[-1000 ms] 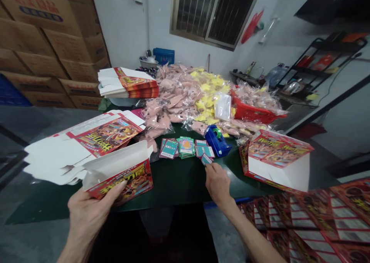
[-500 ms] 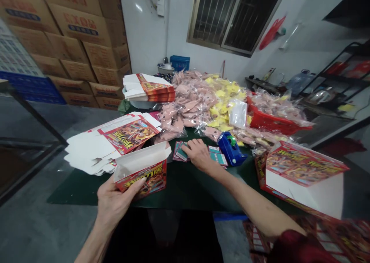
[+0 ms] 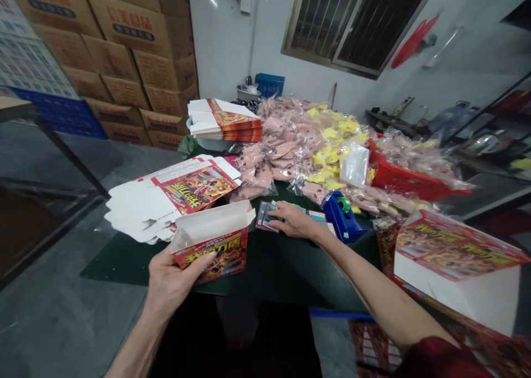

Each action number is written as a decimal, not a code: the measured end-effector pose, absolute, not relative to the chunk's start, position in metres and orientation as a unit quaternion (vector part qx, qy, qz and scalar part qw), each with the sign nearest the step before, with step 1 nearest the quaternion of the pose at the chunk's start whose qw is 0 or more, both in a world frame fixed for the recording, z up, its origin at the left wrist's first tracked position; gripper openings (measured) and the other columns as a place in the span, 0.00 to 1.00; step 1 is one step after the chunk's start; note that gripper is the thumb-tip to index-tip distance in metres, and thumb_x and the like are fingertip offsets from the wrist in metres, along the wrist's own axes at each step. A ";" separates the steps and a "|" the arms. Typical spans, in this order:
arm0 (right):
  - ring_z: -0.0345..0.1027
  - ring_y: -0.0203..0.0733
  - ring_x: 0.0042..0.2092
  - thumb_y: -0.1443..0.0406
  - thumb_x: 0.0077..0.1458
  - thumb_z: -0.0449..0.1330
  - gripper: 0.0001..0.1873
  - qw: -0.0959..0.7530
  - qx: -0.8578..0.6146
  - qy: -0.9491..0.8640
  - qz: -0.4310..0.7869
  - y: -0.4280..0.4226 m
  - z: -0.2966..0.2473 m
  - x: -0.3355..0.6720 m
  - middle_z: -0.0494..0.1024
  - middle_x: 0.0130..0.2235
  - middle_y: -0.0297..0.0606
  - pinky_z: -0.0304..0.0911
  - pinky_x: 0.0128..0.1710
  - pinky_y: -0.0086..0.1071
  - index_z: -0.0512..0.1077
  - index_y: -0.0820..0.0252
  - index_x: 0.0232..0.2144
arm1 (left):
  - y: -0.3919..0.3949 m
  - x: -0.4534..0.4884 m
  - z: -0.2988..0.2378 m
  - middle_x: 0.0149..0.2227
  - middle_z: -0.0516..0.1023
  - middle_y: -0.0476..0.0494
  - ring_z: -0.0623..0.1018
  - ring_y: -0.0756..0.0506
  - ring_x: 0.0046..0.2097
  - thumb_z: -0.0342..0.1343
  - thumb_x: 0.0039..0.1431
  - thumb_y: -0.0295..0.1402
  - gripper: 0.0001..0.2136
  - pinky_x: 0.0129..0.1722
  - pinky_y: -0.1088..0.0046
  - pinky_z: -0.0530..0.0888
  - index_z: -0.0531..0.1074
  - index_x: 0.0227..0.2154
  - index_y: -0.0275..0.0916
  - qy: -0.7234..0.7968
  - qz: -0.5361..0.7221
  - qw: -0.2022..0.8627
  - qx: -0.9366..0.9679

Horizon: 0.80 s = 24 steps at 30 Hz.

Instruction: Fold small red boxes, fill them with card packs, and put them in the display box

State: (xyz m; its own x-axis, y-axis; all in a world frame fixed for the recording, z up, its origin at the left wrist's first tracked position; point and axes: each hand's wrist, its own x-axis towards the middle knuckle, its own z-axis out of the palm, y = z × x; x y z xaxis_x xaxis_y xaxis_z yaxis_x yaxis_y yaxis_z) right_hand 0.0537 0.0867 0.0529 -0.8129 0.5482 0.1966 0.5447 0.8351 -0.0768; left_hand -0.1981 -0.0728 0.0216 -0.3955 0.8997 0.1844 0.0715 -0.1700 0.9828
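From the view's centre, the left hand (image 3: 176, 275) grips an open-topped red box (image 3: 226, 248) near eight o'clock. The right hand (image 3: 296, 222) reaches over cards (image 3: 262, 216) at six o'clock on the green table (image 3: 290, 273); whether it pinches any, I cannot tell. A blue tape dispenser (image 3: 343, 223) stands at its three o'clock.

1. The right hand (image 3: 295, 221) is resting its fingers (image 3: 282, 210) on cards (image 3: 263, 216) on the green tabletop (image 3: 282, 267).
2. At its eight o'clock, the left hand (image 3: 178, 278) is gripping an open printed box (image 3: 228, 256).
3. At its three o'clock, a blue tape dispenser (image 3: 347, 228) is standing.
4. Flat cartons (image 3: 141, 206) are lying at its nine.
5. Pink and yellow wrapped packets (image 3: 286, 140) are lying heaped at twelve.
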 end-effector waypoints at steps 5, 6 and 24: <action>0.65 0.42 0.33 0.74 0.56 0.47 0.11 0.225 -0.369 -0.901 -0.040 0.075 0.069 0.065 0.71 0.31 0.43 0.61 0.33 0.33 0.69 0.65 0.33 | -0.074 -0.195 0.022 0.32 0.81 0.45 0.79 0.45 0.31 0.66 0.42 0.33 0.16 0.34 0.71 0.79 0.76 0.37 0.34 0.530 0.628 0.332 0.463; 0.66 0.42 0.33 0.73 0.57 0.47 0.11 0.265 -0.392 -0.879 -0.051 0.069 0.078 0.070 0.71 0.32 0.43 0.61 0.33 0.34 0.68 0.66 0.37 | -0.074 -0.192 0.025 0.32 0.81 0.45 0.79 0.45 0.31 0.66 0.41 0.32 0.17 0.33 0.72 0.79 0.76 0.37 0.34 0.525 0.628 0.325 0.474; 0.65 0.40 0.33 0.73 0.55 0.56 0.13 0.409 -0.259 -0.853 -0.195 -0.035 0.149 0.050 0.76 0.31 0.38 0.63 0.33 0.33 0.67 0.62 0.43 | -0.074 -0.140 0.063 0.35 0.81 0.49 0.80 0.48 0.36 0.65 0.43 0.27 0.19 0.37 0.77 0.77 0.71 0.41 0.38 0.400 0.587 0.471 0.522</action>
